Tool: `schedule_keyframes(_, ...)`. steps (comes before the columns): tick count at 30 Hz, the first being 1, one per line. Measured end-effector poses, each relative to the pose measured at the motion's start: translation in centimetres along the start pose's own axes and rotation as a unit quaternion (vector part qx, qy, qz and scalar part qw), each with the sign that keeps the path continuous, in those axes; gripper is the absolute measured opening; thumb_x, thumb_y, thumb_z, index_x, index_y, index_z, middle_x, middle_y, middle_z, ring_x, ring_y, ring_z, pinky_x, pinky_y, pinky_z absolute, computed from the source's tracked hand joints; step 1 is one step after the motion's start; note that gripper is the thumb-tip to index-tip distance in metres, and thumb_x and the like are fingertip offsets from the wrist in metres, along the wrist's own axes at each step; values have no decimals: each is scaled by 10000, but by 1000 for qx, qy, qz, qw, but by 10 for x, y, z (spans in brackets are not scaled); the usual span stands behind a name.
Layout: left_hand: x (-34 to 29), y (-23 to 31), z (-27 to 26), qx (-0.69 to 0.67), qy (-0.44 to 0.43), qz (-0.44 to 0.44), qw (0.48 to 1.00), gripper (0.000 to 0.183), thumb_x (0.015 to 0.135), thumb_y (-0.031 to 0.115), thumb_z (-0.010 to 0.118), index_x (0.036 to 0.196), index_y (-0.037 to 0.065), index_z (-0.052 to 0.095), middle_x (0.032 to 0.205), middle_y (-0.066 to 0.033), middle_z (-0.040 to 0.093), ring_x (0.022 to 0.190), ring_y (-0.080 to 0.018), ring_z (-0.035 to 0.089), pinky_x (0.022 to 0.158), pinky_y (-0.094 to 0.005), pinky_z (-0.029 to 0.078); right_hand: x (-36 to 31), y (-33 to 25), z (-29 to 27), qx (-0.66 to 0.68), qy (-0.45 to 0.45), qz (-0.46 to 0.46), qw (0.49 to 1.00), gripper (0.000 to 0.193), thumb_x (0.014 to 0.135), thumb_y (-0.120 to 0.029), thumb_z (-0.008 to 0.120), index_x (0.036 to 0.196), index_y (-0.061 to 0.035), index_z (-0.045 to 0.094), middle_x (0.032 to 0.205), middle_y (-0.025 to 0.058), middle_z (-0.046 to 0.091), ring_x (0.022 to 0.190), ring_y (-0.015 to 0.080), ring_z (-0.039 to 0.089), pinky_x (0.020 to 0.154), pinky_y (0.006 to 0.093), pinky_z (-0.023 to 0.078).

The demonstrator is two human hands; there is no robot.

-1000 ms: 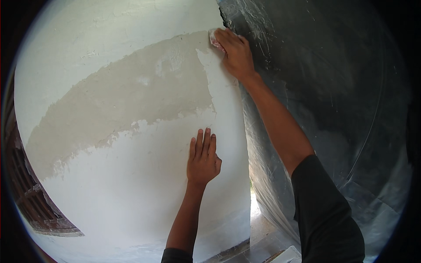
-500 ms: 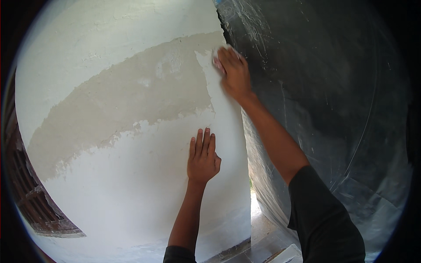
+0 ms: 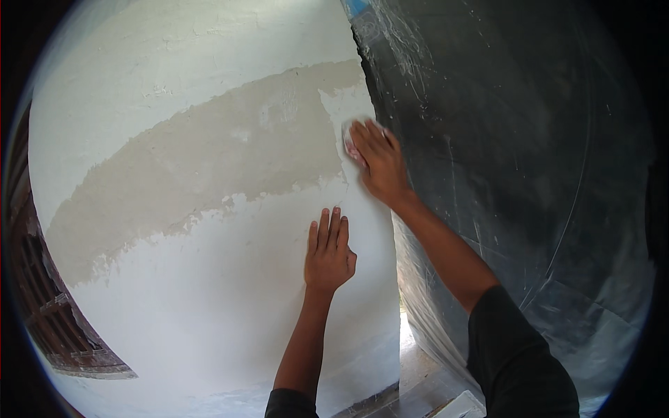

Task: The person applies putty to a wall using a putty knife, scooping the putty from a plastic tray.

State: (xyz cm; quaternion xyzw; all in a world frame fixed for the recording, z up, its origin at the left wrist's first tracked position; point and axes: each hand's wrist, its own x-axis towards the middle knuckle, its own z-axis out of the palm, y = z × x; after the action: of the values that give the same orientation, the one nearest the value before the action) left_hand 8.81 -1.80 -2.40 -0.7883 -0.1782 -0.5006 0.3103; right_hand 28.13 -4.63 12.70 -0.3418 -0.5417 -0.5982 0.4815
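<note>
Wall (image 3: 209,313) shows white above and below 1 grey-beige band (image 3: 188,157); the white parts look done, the band, bare but for small pale patches (image 3: 241,135), looks left. The right hand (image 3: 382,164) curls its fingers over a pale pad (image 3: 348,134) at the white strip (image 3: 345,103) by the dark sheet (image 3: 509,139), its palm side hidden; the left hand (image 3: 329,261) lies flat below, fingers extended, holding nothing visible.

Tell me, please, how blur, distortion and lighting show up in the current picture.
Head view: the right hand and its pad look slightly blurred, while the left hand is sharper; head view: the wall bows at its left edge, and the picture's corners go black; head view: the gap glares white beside the dark sheet.
</note>
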Motion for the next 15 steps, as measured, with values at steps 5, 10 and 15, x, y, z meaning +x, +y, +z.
schedule_keyframes(5,3,7,-1,-5,-11,4,1000,581,818,121,533,1376,-39,538,1539,-205,472,1492,-372,355,1215,-557,260,72,7,-15,31,20,14,999,474,878,13,568,1346,-53,593,1400,129,607,1346,342,525,1079,500,364)
schedule_keyframes(10,4,2,-5,-48,-7,22,999,592,813,128,532,1385,-24,541,1540,-189,474,1479,-367,374,1217,-556,253,62,2,9,25,-17,24,999,490,860,36,561,1338,-58,604,1404,127,605,1356,335,516,1091,500,350)
schedule_keyframes(15,-11,-8,-18,-14,-39,27,999,598,816,152,536,1397,10,550,1553,-140,473,1488,-316,368,1237,-515,232,-18,-13,-30,38,-74,-1,997,503,855,29,590,1350,-64,601,1393,117,618,1362,326,520,1102,495,336)
